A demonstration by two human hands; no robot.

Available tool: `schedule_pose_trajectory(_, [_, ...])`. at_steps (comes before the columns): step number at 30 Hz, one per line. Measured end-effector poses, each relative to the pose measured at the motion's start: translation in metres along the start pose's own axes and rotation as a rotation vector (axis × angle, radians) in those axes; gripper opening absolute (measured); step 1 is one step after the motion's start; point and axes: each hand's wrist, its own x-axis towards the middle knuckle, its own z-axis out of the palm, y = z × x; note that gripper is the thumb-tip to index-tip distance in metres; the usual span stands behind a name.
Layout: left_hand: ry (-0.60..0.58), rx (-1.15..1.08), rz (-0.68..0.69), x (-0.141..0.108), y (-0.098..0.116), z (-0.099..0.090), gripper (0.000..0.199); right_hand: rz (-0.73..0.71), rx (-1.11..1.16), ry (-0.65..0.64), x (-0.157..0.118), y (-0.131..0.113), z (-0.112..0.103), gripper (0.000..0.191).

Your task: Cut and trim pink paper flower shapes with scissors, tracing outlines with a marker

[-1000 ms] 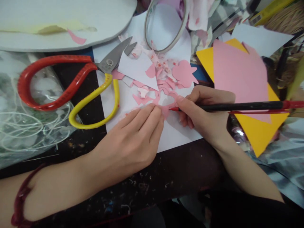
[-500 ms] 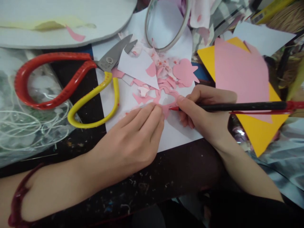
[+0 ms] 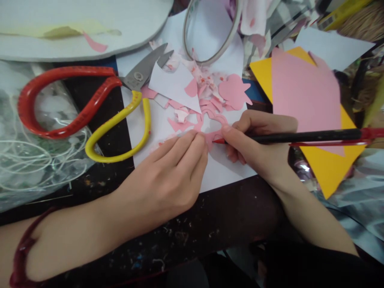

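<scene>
My right hand is closed around a pen with a black barrel and a red tip. The tip meets the lower part of a pink paper cutout with a scalloped, open outline. Fingers pressed together, my left hand holds the cutout's lower left edge, hiding part of it. Both hands rest over a white sheet of paper. Pink scraps and a pink flower-like piece lie just beyond my fingers.
Scissors with red and yellow handles lie open at the left. Behind stands a tape roll; a white foam board is at the upper left. Yellow paper and pink paper lie right. A clear plastic bag sits left.
The pen tip has shifted very slightly left and down along the pink cutout. My left hand has hardly moved and still presses the paper.
</scene>
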Motion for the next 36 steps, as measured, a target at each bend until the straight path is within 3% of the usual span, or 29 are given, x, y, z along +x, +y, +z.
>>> schedule_pose_trajectory(4, [0.005,0.006,0.003,-0.0002,0.0,0.0001,0.047,0.005,-0.025,-0.101,-0.0009,0.0008,-0.0043,0.037])
schedule_pose_trajectory(11, [0.001,0.014,0.005,0.0008,-0.0003,0.0009,0.046,-0.033,0.063,0.141,0.0021,0.0069,0.003,0.039])
schedule_pose_trajectory(23, [0.004,0.023,0.002,0.001,0.0004,-0.0003,0.045,-0.011,0.07,0.056,0.0016,0.0016,0.0032,0.037])
schedule_pose_trajectory(28, [-0.009,0.019,0.003,0.0011,0.0006,0.0,0.047,-0.016,0.061,0.109,0.0018,0.0014,0.0035,0.037])
schedule_pose_trajectory(33, [-0.011,0.023,0.006,0.0019,0.0008,-0.0005,0.045,-0.012,0.036,-0.035,-0.0001,0.0046,-0.0007,0.035])
schedule_pose_trajectory(36, [-0.009,0.018,0.009,0.0019,0.0004,-0.0011,0.045,-0.033,0.052,-0.006,-0.0001,0.0043,0.0006,0.036])
